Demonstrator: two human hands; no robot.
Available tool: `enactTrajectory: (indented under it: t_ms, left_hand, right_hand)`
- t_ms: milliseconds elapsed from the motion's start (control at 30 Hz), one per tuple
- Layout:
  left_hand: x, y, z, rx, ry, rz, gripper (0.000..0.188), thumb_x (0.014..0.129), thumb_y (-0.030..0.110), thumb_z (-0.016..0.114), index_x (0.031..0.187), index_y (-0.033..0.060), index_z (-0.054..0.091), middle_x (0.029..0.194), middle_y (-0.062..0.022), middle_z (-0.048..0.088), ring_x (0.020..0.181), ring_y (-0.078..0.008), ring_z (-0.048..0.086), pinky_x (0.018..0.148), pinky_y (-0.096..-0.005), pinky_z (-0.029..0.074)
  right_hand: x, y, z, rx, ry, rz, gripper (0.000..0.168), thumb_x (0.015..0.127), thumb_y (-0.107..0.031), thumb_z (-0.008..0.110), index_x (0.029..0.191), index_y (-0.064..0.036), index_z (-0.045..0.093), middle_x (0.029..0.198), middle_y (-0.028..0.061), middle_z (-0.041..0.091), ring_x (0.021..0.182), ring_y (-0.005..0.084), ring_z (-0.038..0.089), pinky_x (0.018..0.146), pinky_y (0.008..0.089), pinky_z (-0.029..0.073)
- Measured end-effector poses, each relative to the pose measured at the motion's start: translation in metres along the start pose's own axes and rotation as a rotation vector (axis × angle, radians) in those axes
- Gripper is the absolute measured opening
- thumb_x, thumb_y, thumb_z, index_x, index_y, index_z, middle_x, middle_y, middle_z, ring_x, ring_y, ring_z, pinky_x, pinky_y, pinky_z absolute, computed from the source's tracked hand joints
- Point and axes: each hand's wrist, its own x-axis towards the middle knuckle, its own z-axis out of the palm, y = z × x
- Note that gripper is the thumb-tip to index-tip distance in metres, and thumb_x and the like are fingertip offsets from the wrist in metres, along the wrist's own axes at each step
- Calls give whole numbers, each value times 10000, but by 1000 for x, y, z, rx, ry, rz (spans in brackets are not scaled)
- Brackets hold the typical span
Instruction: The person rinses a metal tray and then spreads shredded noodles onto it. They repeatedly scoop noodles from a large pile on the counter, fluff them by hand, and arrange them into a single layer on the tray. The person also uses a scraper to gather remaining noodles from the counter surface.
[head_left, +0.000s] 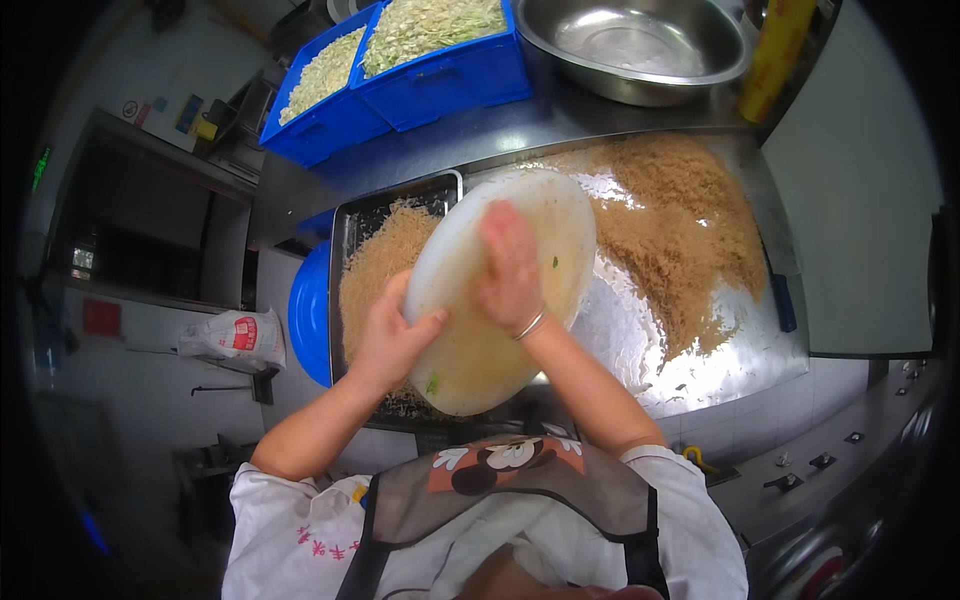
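My left hand (394, 334) grips the left rim of a round white plastic cutting board (457, 360), its thumb lying on the face. The board is raised and tilted over a dark rectangular tray (375, 196). Against the face of the board lies my right hand (511, 270), blurred and holding nothing that shows. Small green bits and a yellowish stain mark the board. Brown shreds of food (397, 240) heap in the tray, partly hidden behind the board. More of these brown shreds (675, 225) spread over the steel worktop (615, 315) to the right.
Two blue plastic crates (450, 86) of chopped pale-green vegetable stand behind, beside a wide steel basin (645, 82). A dark blue handle (781, 300) lies at the worktop's right edge. A round blue plastic item (309, 315) shows left of the tray. Stove knobs (786, 480) are at lower right.
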Motion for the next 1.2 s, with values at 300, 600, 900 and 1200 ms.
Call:
enactTrajectory:
  t_ms: [300, 600, 900, 1200]
  left_hand:
    - [-8, 5, -8, -16, -60, 25, 529, 778, 69, 645, 1253, -47, 444, 1153, -100, 561, 1062, -150, 530, 916, -294, 420]
    - [-4, 69, -30, 403, -201, 698, 559, 669, 71, 721, 1182, -25, 523, 1011, -172, 647, 889, -273, 655, 779, -322, 510]
    - [36, -2, 1, 359, -160, 681, 521, 679, 76, 725, 1163, 19, 540, 1003, -177, 646, 857, -306, 660, 726, -360, 537]
    - [25, -5, -2, 392, -144, 700, 540, 660, 97, 743, 1153, 18, 534, 1006, -162, 637, 853, -275, 654, 733, -340, 514]
  right_hand:
    - [-52, 69, -82, -143, -104, 421, 825, 703, -290, 703, 1362, 9, 307, 1373, 224, 386, 1288, 345, 354, 1064, 410, 307]
    - [72, 26, -187, -2, -333, 292, 712, 528, -362, 867, 1070, -36, 541, 929, 69, 608, 837, 203, 602, 761, 321, 489]
    - [21, 50, -179, -98, -335, 506, 622, 627, -327, 800, 1097, -28, 523, 1018, 105, 583, 957, 244, 568, 836, 348, 457]
    - [74, -45, -148, -398, -304, -227, 677, 801, -554, 560, 1223, -26, 518, 1206, 158, 545, 1112, 308, 523, 941, 426, 415]
